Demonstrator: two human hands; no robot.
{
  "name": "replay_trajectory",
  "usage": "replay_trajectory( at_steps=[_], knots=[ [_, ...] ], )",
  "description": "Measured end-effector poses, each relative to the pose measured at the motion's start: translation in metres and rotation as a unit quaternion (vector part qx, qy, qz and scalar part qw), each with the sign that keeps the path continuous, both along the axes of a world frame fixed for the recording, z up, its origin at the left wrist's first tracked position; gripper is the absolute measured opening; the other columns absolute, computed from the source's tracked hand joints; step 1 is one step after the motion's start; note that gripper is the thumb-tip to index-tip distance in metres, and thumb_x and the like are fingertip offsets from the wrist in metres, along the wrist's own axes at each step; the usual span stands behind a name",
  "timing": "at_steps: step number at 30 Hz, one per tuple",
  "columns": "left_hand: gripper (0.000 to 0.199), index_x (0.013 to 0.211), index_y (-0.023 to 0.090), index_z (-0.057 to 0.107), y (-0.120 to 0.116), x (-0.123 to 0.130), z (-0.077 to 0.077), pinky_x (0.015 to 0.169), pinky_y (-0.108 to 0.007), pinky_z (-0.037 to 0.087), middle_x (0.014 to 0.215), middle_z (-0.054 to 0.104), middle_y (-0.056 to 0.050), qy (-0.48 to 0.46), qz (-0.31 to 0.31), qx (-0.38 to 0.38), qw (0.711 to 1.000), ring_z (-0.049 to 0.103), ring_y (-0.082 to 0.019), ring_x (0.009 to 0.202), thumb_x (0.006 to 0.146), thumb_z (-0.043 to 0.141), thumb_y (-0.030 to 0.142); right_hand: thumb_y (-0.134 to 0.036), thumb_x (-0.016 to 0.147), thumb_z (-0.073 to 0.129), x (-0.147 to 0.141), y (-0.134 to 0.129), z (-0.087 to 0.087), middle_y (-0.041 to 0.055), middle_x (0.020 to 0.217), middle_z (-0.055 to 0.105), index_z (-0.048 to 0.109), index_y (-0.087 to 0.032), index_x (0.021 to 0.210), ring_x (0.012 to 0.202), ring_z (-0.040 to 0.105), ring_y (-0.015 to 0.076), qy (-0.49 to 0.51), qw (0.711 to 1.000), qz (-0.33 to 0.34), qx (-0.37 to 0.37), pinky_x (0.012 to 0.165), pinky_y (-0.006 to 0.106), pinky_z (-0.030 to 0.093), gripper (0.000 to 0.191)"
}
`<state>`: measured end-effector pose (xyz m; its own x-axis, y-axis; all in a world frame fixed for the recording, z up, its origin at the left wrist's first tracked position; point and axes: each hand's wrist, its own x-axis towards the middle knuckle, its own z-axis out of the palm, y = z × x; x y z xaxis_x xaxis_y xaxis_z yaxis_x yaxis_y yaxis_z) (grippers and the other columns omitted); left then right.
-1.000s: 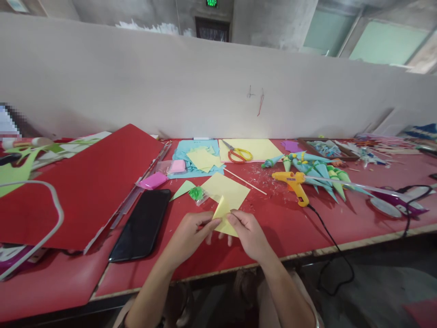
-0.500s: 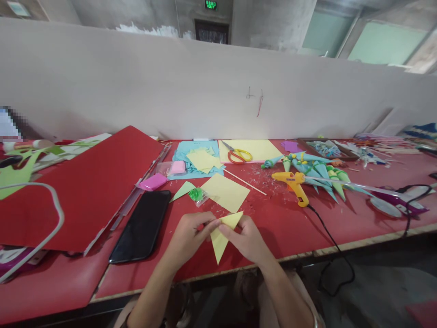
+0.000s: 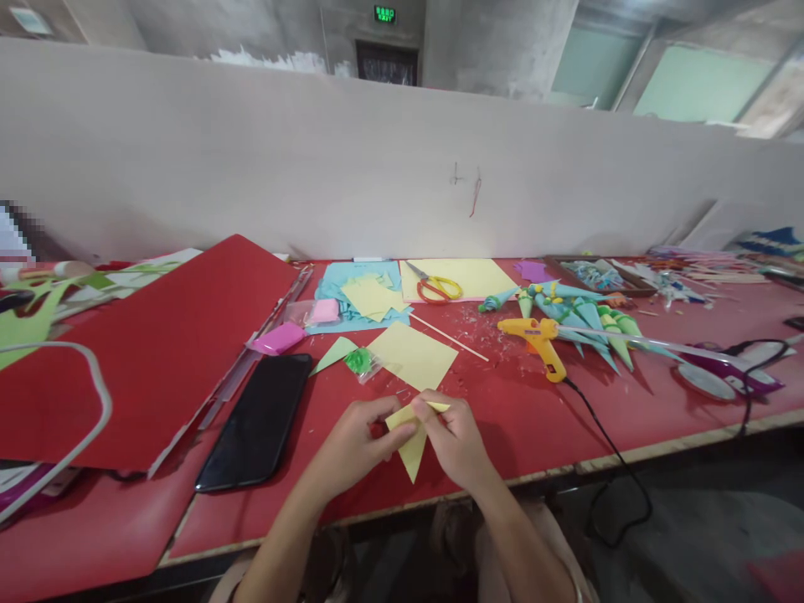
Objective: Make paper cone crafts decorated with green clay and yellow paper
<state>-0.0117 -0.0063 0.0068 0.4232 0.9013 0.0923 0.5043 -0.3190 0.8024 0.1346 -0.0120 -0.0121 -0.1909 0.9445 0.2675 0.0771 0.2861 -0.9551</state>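
Note:
Between my two hands is a folded piece of yellow paper (image 3: 413,459), its narrow tip pointing down towards me. My left hand (image 3: 368,440) pinches its left side, the thumb lying across the front. On the upper right, my right hand (image 3: 453,435) grips the paper, its thumb near the top edge. Both hands are just above the red tabletop near its front edge. Just beyond them lies a flat yellow paper square (image 3: 414,355). Left of that square are a green bundle in clear plastic (image 3: 359,361) and a pale green paper triangle (image 3: 336,355).
A black phone (image 3: 256,423) lies left of my hands. To the right rests a yellow glue gun (image 3: 540,345) with a trailing cord, near several paper cones (image 3: 587,316). Scissors (image 3: 436,286), a thin stick (image 3: 449,337) and a red folder (image 3: 151,360) are farther out.
The yellow paper has been turned and folded more, its top corner now lower and its tip shifted right. My right thumb has moved up to its top edge; my left thumb lies lower.

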Motion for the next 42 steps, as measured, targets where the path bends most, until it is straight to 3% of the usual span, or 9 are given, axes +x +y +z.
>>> replay_trajectory(
  at_steps=[3, 7, 13, 18, 24, 30, 36, 39, 42],
  knots=[
    [0.036, 0.058, 0.016, 0.050, 0.000, -0.001, -0.001, 0.050, -0.018, 0.034, 0.049, 0.048, 0.005, -0.001, -0.026, -0.038, 0.999, 0.046, -0.009, 0.048, 0.085, 0.039, 0.037, -0.038, 0.086, 0.039, 0.001, 0.001, 0.001, -0.0029, 0.053, 0.041, 0.047, -0.017, 0.058, 0.052, 0.041, 0.0106, 0.002, 1.000, -0.010, -0.006, 0.048, 0.020, 0.032, 0.036],
    [0.035, 0.058, 0.015, 0.052, 0.001, -0.003, -0.003, 0.050, -0.018, 0.034, 0.049, 0.049, 0.004, -0.001, -0.020, -0.026, 0.999, 0.045, -0.009, 0.048, 0.084, 0.041, 0.036, -0.039, 0.084, 0.043, 0.008, 0.004, 0.001, -0.0018, 0.053, 0.045, 0.055, -0.016, 0.059, 0.053, 0.044, 0.0112, -0.021, 0.999, -0.027, 0.002, 0.050, 0.021, 0.033, 0.036],
    [0.033, 0.058, 0.016, 0.049, 0.003, -0.001, 0.000, 0.052, -0.019, 0.034, 0.056, 0.052, 0.003, -0.009, 0.034, 0.029, 0.999, 0.043, -0.010, 0.054, 0.083, 0.041, 0.036, -0.049, 0.086, 0.035, 0.012, 0.005, -0.003, -0.0020, 0.046, 0.047, 0.063, -0.013, 0.080, 0.045, 0.045, 0.0115, 0.047, 0.997, -0.016, -0.053, 0.046, 0.022, 0.036, 0.046],
    [0.028, 0.061, 0.020, 0.040, 0.003, 0.004, -0.004, 0.050, -0.020, 0.033, 0.055, 0.045, 0.005, -0.031, 0.111, 0.054, 0.992, 0.041, -0.011, 0.051, 0.084, 0.036, 0.035, -0.050, 0.087, 0.031, 0.002, 0.004, -0.003, 0.0007, 0.050, 0.055, 0.063, -0.013, 0.082, 0.045, 0.048, 0.0117, 0.108, 0.992, 0.015, -0.060, 0.045, 0.022, 0.039, 0.049],
    [0.023, 0.069, 0.022, 0.038, 0.004, 0.001, -0.007, 0.048, -0.022, 0.031, 0.055, 0.041, 0.005, 0.013, 0.154, 0.081, 0.985, 0.042, -0.012, 0.048, 0.087, 0.029, 0.033, -0.040, 0.086, 0.040, 0.004, 0.005, -0.004, 0.0017, 0.056, 0.060, 0.064, -0.014, 0.077, 0.049, 0.049, 0.0112, 0.040, 0.997, 0.008, -0.061, 0.049, 0.022, 0.040, 0.036],
    [0.022, 0.070, 0.022, 0.040, 0.003, -0.005, -0.005, 0.048, -0.022, 0.030, 0.056, 0.043, 0.004, 0.063, 0.125, 0.096, 0.985, 0.046, -0.013, 0.049, 0.087, 0.029, 0.032, -0.034, 0.082, 0.046, 0.010, 0.007, -0.003, 0.0052, 0.078, 0.066, 0.065, -0.017, 0.082, 0.075, 0.059, 0.0184, -0.010, 0.998, -0.055, -0.014, 0.065, 0.025, 0.045, 0.025],
    [0.020, 0.071, 0.021, 0.042, 0.000, -0.001, -0.002, 0.049, -0.021, 0.033, 0.055, 0.049, 0.005, 0.012, 0.086, 0.031, 0.996, 0.049, -0.012, 0.050, 0.086, 0.034, 0.033, -0.030, 0.086, 0.043, 0.004, 0.003, 0.000, -0.0008, 0.059, 0.055, 0.060, -0.017, 0.070, 0.055, 0.049, 0.0121, -0.083, 0.995, -0.022, 0.049, 0.053, 0.021, 0.037, 0.027],
    [0.025, 0.067, 0.019, 0.044, -0.002, -0.001, 0.000, 0.052, -0.021, 0.035, 0.055, 0.053, 0.005, -0.011, 0.032, -0.015, 0.999, 0.051, -0.011, 0.052, 0.085, 0.037, 0.035, -0.028, 0.086, 0.042, 0.005, 0.002, 0.000, -0.0005, 0.060, 0.055, 0.060, -0.017, 0.070, 0.057, 0.051, 0.0126, -0.108, 0.992, 0.009, 0.064, 0.054, 0.021, 0.037, 0.027],
    [0.034, 0.058, 0.018, 0.043, -0.001, -0.001, 0.000, 0.049, -0.021, 0.031, 0.049, 0.047, 0.005, 0.007, 0.049, 0.004, 0.999, 0.045, -0.010, 0.048, 0.086, 0.035, 0.037, -0.027, 0.086, 0.043, 0.003, 0.002, -0.003, 0.0013, 0.068, 0.060, 0.062, -0.018, 0.082, 0.064, 0.055, 0.0147, -0.112, 0.991, -0.001, 0.071, 0.059, 0.023, 0.042, 0.022]
  ],
)
